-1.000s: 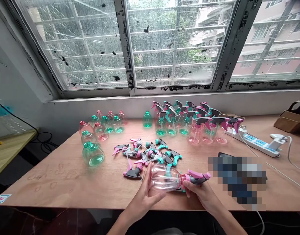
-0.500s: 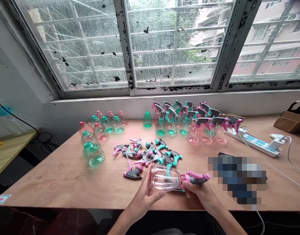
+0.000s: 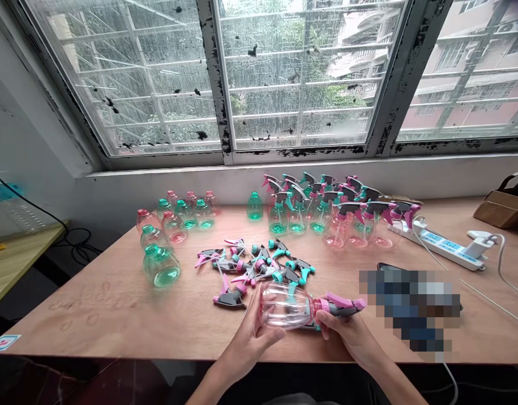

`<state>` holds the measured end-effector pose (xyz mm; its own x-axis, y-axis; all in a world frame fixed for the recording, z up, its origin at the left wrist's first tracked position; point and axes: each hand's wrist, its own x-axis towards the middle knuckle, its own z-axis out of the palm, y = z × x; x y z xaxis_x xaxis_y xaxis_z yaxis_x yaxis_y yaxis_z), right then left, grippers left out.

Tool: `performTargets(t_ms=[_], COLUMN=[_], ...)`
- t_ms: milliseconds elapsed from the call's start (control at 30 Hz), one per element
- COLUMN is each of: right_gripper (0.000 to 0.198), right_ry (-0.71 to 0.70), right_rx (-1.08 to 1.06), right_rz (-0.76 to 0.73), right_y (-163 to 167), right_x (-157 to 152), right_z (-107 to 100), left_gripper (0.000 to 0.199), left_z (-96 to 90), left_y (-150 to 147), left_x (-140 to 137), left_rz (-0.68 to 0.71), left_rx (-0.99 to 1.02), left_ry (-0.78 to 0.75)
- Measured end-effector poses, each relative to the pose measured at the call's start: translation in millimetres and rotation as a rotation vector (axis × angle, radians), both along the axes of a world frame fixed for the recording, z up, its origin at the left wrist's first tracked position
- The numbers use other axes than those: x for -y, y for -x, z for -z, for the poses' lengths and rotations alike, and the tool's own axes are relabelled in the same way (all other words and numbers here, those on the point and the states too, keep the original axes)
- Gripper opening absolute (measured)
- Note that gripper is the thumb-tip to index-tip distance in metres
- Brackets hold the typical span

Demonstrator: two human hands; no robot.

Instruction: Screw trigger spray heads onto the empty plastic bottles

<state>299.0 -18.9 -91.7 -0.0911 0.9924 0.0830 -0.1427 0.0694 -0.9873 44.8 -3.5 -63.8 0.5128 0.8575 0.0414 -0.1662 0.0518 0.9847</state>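
A clear pink spray bottle point(image 3: 285, 306) lies on its side in the air between my hands, just above the table's front part. Its pink and grey trigger head point(image 3: 343, 304) points right and sits at the neck. My left hand point(image 3: 255, 329) is wrapped round the bottle's base end. With thumb and fingers, my right hand point(image 3: 341, 332) grips the pink collar at the neck. Right behind the bottle is a loose pile of pink, teal and grey trigger heads point(image 3: 261, 263), several of them with thin tubes.
Open green and pink bottles point(image 3: 161, 267) stand at the left. Bottles fitted with trigger heads point(image 3: 299, 216) crowd the back right. A white power strip point(image 3: 442, 247), cables, a blurred-out patch point(image 3: 411, 306) and a brown bag point(image 3: 504, 205) are on the right.
The bottle and both hands have hardly moved, shifting at most very slightly to the right. The bottles and trigger heads on the table stay as they were.
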Motion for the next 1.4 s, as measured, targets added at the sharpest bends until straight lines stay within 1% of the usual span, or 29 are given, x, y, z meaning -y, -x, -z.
performTargets(t_ms=[100,200,300,367,467,533,700,833,900,967,1033,1233,1400], right_gripper=[0.033,0.034,0.031,0.028,0.027,0.029,0.031,0.03,0.028,0.028,0.029,0.031,0.031], right_ry=[0.002,0.0,-0.003,0.0,0.003,0.004,0.013,0.008,0.003,0.001,0.004,0.003,-0.007], right_rx=[-0.015,-0.024,-0.025,-0.028,-0.035,-0.04,-0.045,-0.026,-0.015,-0.007,-0.003,0.007,0.03], right_rz=[0.021,0.015,-0.02,-0.044,-0.05,-0.036,-0.001,-0.024,-0.035,-0.034,-0.029,-0.009,-0.009], right_y=[0.3,0.7,0.9,0.8,0.5,0.4,1.0,0.4,-0.5,-1.3,-1.7,-0.7,0.5], right_x=[0.1,0.9,1.4,1.5,1.6,1.6,1.5,1.6,1.8,2.0,2.0,1.8,3.0], right_z=[3.2,2.0,-2.3,-4.3,-3.7,-1.4,2.5,0.7,0.1,0.8,2.4,4.8,-0.9], left_gripper=[0.103,0.1,0.112,0.115,0.108,0.106,0.11,0.114,0.111,0.107,0.108,0.108,0.117], left_z=[-0.2,-2.5,-4.6,-4.5,-3.1,-3.1,-4.2,-1.6,-0.8,-1.3,-2.9,-7.8,-3.6], left_y=[0.1,0.2,-0.4,-1.1,-2.2,-2.7,-3.0,-2.6,-2.2,-1.8,-1.4,-1.1,-0.7], left_x=[0.8,2.4,2.7,1.8,0.3,0.2,2.2,2.0,1.5,1.1,1.2,2.6,1.8], left_rz=[-0.002,0.0,-0.002,0.001,0.024,0.029,0.028,0.04,0.053,0.058,0.051,0.052,0.042], left_rx=[-0.009,-0.023,-0.001,0.032,0.073,0.076,0.044,0.089,0.108,0.099,0.076,0.003,0.0], left_ry=[-0.043,-0.061,-0.05,-0.029,0.001,-0.006,-0.031,-0.02,0.001,0.017,0.014,-0.069,-0.014])
